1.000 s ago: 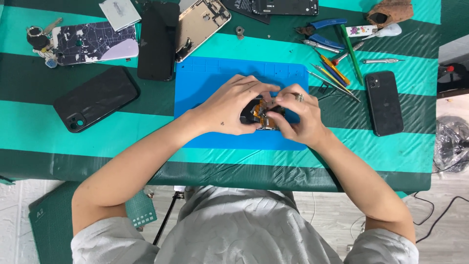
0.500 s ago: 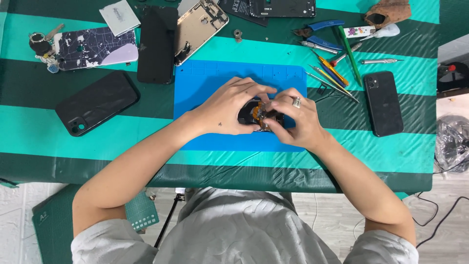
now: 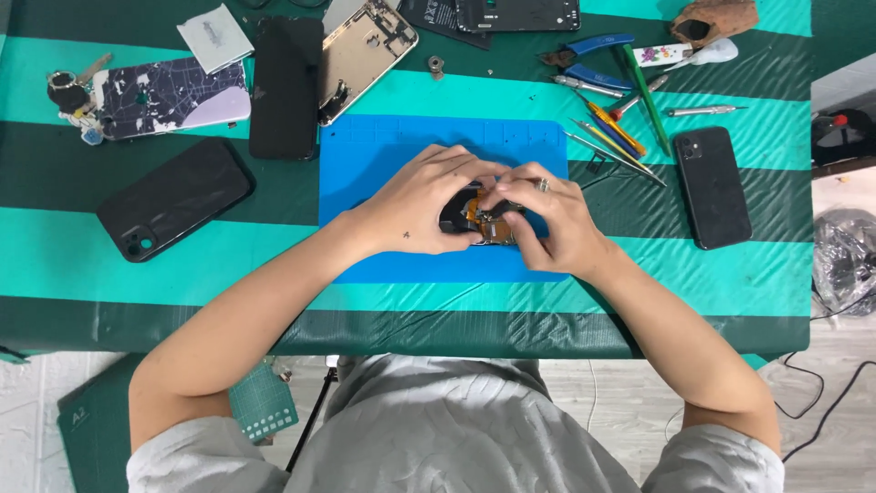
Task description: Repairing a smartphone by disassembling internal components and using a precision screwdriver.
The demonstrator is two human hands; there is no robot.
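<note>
a: so, head view, only one we've got. both hands are bunched together over the blue work mat [image 3: 383,155] in the middle of the green striped table [image 3: 182,292]. left hand [image 3: 415,205] is curled round a small dark phone part [image 3: 461,212], fingers closed on it from the left. right hand [image 3: 547,224] has its thumb and forefinger pinched down on the orange flex bit [image 3: 484,225] sticking out of that part.

b: so both clamped on the same thing?

a: yeah, looks like it. left is the holder, right is doing the fiddly bit. the part sits just above the mat, near its lower right, and most of it is hidden under the fingers, so can't say exactly what module it is.

b: what step would you call it?

a: my read is they're mid-way through working the flex free of, or onto, the dark piece (can't tell which way from this). no tool in either hand.

b: and next?

a: i'd guess it needs a steady left grip and a very light pull or press from the right, since thin flex tears easily. if fingers don't cut it, the tweezers and picks [image 3: 611,137] are just off the mat's right corner, blue pliers [image 3: 593,59] a bit further up.

b: rest of the bench?

a: black phone [image 3: 714,187] off to the right, another black phone [image 3: 173,199] on the left, a cracked back glass [image 3: 169,96] upper left, and an opened phone frame [image 3: 365,50] up top.
</note>
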